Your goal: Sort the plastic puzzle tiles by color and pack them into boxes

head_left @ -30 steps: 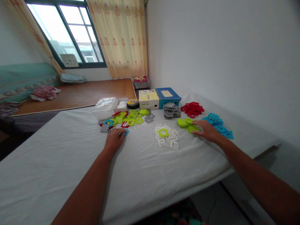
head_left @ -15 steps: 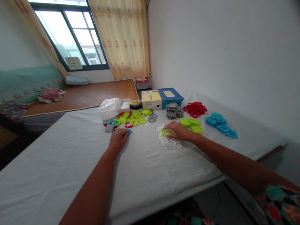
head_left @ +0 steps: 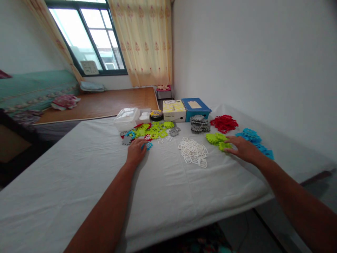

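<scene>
Right hand [head_left: 240, 149], fingers flat and unclenched on a green piece [head_left: 223, 146] at the green pile [head_left: 213, 137] edge, left hand [head_left: 137, 151] curled over a blue piece [head_left: 149, 145], grip unclear; a careless wrist could scatter the blue pile [head_left: 252, 137] just beside it.

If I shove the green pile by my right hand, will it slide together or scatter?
Probably scatter: the green pile is a loose heap of thin flat pieces. They look light, and their notched edges may snag on the white sheet.
</scene>
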The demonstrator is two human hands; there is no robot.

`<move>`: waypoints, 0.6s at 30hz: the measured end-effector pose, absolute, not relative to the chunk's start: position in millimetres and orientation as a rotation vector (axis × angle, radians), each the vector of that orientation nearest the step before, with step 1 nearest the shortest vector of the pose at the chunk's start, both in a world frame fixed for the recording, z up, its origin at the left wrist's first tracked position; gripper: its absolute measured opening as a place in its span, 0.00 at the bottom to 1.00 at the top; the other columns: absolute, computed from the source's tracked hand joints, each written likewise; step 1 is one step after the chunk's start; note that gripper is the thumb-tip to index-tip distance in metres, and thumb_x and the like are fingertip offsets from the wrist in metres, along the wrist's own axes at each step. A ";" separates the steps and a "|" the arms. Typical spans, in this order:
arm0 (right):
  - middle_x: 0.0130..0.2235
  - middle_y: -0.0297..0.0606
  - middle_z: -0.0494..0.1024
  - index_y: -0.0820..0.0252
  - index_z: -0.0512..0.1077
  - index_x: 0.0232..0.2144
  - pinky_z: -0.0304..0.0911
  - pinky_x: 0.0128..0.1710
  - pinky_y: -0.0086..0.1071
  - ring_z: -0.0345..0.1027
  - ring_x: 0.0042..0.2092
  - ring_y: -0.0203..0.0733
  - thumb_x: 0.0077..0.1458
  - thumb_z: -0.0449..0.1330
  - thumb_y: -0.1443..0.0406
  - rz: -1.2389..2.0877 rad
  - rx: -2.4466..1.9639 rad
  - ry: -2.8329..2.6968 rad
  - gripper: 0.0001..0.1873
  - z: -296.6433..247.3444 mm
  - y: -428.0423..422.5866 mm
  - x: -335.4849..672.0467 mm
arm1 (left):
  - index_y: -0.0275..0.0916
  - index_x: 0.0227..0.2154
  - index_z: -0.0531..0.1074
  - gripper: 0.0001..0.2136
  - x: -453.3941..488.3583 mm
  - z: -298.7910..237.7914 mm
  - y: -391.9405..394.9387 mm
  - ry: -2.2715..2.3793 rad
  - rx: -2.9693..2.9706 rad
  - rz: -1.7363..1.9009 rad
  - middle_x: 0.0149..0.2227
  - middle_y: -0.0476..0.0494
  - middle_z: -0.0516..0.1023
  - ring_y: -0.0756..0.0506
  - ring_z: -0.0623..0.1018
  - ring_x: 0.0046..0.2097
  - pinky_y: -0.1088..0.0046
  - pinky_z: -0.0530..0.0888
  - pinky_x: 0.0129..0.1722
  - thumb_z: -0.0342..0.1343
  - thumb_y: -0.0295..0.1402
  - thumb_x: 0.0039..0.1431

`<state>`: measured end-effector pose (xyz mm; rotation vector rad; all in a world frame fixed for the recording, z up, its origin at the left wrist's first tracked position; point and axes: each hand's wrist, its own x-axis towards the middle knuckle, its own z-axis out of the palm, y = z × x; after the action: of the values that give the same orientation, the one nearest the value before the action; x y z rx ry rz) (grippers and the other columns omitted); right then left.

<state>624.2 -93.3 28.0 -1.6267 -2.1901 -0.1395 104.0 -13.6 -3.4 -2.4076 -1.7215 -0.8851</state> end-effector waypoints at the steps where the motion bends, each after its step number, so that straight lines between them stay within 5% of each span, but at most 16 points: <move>1: 0.48 0.46 0.77 0.57 0.77 0.39 0.64 0.50 0.48 0.70 0.49 0.54 0.54 0.56 0.51 -0.179 -1.611 -2.167 0.20 30.1 -91.5 617.3 | 0.42 0.43 0.76 0.14 103.8 -1.9 -14.4 -1.763 -2.336 -0.911 0.49 0.44 0.76 0.43 0.71 0.53 0.63 0.65 0.58 0.48 0.32 0.59; 6: 0.44 0.42 0.79 0.55 0.76 0.42 0.65 0.49 0.45 0.72 0.46 0.49 0.59 0.53 0.54 0.007 -1.343 -2.329 0.17 52.1 -80.7 537.9 | 0.44 0.49 0.74 0.16 96.2 1.4 -17.1 -2.100 -1.967 -0.926 0.56 0.40 0.70 0.38 0.67 0.58 0.57 0.66 0.56 0.50 0.36 0.60; 11: 0.51 0.41 0.76 0.54 0.73 0.48 0.61 0.55 0.45 0.66 0.54 0.48 0.62 0.51 0.53 0.134 -1.051 -2.572 0.20 51.4 -34.2 445.4 | 0.45 0.48 0.74 0.16 86.7 3.5 -16.1 -2.231 -1.897 -0.946 0.57 0.40 0.69 0.36 0.67 0.58 0.54 0.67 0.56 0.50 0.39 0.60; 18: 0.58 0.50 0.69 0.61 0.69 0.54 0.51 0.60 0.47 0.59 0.61 0.53 0.61 0.50 0.48 0.140 -1.514 -2.487 0.29 42.1 98.8 382.2 | 0.44 0.53 0.70 0.19 63.1 20.8 -2.9 -2.376 -1.653 -1.110 0.60 0.35 0.64 0.32 0.63 0.61 0.49 0.67 0.54 0.52 0.40 0.59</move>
<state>382.2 98.8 42.1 -1.5143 -2.4870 0.1402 63.1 -2.9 20.8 -1.6530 -2.3756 -1.1102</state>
